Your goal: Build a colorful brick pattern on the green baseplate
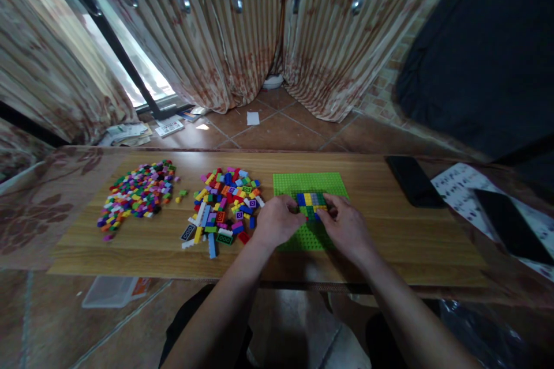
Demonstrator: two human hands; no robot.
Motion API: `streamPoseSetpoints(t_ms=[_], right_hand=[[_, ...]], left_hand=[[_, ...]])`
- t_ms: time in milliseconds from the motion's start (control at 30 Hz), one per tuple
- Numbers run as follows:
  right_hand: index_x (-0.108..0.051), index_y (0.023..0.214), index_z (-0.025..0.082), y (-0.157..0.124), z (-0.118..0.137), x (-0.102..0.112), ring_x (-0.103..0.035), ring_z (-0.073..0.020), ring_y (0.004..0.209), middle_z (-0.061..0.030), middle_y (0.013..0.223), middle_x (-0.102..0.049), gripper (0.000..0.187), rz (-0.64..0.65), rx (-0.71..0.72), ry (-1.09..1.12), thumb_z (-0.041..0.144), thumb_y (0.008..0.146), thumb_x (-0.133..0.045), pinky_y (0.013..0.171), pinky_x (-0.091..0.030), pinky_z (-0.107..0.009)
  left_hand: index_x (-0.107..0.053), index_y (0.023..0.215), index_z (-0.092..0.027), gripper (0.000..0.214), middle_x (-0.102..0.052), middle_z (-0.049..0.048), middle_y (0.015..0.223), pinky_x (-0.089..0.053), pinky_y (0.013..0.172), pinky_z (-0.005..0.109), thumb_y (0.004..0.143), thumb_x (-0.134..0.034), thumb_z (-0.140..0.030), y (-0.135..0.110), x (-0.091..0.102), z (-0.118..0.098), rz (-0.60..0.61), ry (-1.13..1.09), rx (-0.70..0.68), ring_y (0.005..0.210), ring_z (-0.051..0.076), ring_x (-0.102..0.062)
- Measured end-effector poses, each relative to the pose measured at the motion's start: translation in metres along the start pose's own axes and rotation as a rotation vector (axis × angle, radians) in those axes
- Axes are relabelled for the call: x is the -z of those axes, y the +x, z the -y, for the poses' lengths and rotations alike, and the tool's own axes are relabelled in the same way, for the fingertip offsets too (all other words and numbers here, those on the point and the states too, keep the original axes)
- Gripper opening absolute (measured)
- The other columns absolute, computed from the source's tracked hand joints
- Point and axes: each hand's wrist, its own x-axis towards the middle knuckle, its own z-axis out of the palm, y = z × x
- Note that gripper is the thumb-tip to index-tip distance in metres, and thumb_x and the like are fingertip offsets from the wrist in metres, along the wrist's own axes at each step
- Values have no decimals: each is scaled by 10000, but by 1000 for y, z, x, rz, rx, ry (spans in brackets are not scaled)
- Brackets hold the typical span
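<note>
A block of joined toy bricks [310, 199], in blue, yellow, grey, green and red, sits over the middle of a bright green studded baseplate [309, 180]. My left hand [280, 220] is at its left side, with the fingers curled against the bricks. On the opposite side my right hand [346, 223] has its thumb and fingers closed on the block's right edge. Both hands grip the block between them. Its underside is hidden, so I cannot tell whether it is pressed onto the baseplate.
Left of the baseplate lies a pile of larger loose bricks [227, 202], and further left a pile of small bricks [138, 190]. A black phone [414, 181], a printed sheet [461, 187] and another dark phone [513, 225] lie right. A clear plastic box [108, 292] is below the table.
</note>
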Motion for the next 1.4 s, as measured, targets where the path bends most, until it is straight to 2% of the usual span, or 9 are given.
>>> streamPoseSetpoints(t_ms=[267, 600, 700, 800, 933, 1033, 1133, 1267, 1400], right_hand=[[-592, 1246, 133, 1, -2, 0, -638, -214, 725, -146, 1063, -699, 489, -9, -5, -18, 424, 859, -526, 703, -510, -378], [-626, 1189, 190, 1, -3, -5, -628, -198, 678, -102, 1026, -684, 455, 42, 70, -55, 466, 838, -537, 609, -485, -341], [-630, 1184, 188, 2, -4, -5, -625, -197, 665, -104, 1013, -685, 455, 45, 82, -63, 472, 842, -531, 606, -483, -344], [-635, 1166, 184, 4, -2, -3, -614, -198, 650, -109, 1012, -675, 446, 53, 82, -79, 472, 840, -534, 595, -477, -350], [-650, 1100, 183, 6, 10, 1, -627, -225, 757, -124, 1104, -644, 389, -45, 83, -75, 454, 843, -540, 666, -492, -378], [-646, 1053, 194, 3, 24, 1, -626, -255, 861, -120, 1109, -640, 343, -106, 154, 17, 443, 859, -510, 694, -493, -391], [-637, 976, 212, -1, 36, -4, -615, -271, 904, -111, 1024, -650, 269, -67, 260, 123, 409, 871, -486, 717, -497, -405], [-643, 1008, 234, -4, 45, -14, -608, -275, 989, -100, 1039, -659, 215, -38, 325, 160, 339, 884, -502, 812, -502, -431], [-673, 975, 231, -7, 54, -21, -631, -237, 961, -79, 1001, -684, 167, -142, 376, 185, 264, 915, -521, 867, -505, -408]], left_hand=[[-730, 932, -165, 218, -734, 50, 830, -465, 656, 262, 813, -599, -293, -4, 6, 3, 36, 17, -104, 724, 177, -643], [-743, 901, -181, 235, -742, 92, 835, -495, 694, 301, 847, -536, -280, -10, 9, 3, -33, 72, -66, 769, 222, -673], [-737, 893, -194, 214, -746, 74, 844, -494, 704, 286, 853, -545, -280, -9, 12, 4, -127, -29, -61, 772, 203, -675], [-720, 880, -193, 228, -733, 44, 814, -479, 676, 258, 888, -504, -263, -8, 14, 2, -239, -195, -143, 735, 169, -656], [-688, 891, -181, 258, -698, 21, 767, -460, 618, 229, 937, -457, -287, -15, 8, -9, -361, -417, -263, 670, 131, -619], [-675, 887, -175, 253, -696, 27, 780, -478, 655, 226, 946, -454, -283, -22, 1, -20, -373, -496, -382, 702, 127, -626], [-671, 870, -176, 233, -698, 33, 807, -489, 696, 232, 939, -463, -256, -25, -1, -25, -371, -516, -470, 726, 126, -627], [-661, 841, -176, 225, -649, 13, 724, -469, 664, 231, 934, -480, -270, -20, 8, -20, -412, -578, -436, 675, 117, -589], [-634, 771, -166, 231, -580, -14, 664, -428, 605, 213, 911, -518, -308, -9, 23, -8, -511, -776, -325, 630, 97, -536]])
